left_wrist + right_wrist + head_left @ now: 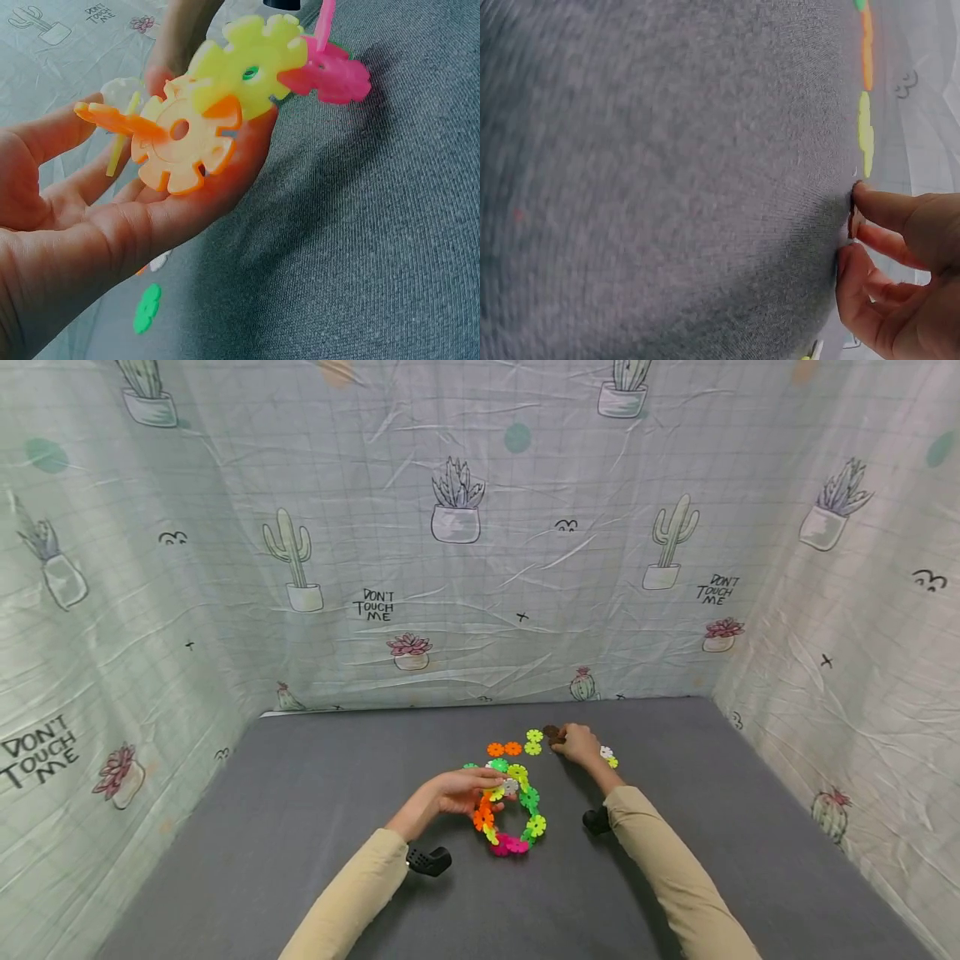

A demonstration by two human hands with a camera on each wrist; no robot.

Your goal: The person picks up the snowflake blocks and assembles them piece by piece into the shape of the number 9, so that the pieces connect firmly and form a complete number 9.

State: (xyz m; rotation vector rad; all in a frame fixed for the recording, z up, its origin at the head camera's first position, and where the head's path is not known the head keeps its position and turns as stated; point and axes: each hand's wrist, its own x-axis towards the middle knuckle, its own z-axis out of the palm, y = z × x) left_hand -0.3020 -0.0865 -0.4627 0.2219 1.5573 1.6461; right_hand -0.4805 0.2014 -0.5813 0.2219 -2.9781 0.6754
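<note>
Many linked discs (536,825) form a ring (517,845), which the left hand (456,787) grips over the grey table (337,793), thumb and fingers curled about its left part. The right hand (581,745) pinches a brown disc (551,731) near the table's far edge, with yellow discs (533,748) and orange discs (496,749) to its left and a white disc (606,752) to its right.

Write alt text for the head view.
A person's left hand holds a ring of bright flower-shaped discs over a dark gray table, while the right hand pinches a brown disc near other loose discs. Behind hangs a sheet printed with potted plants.
</note>
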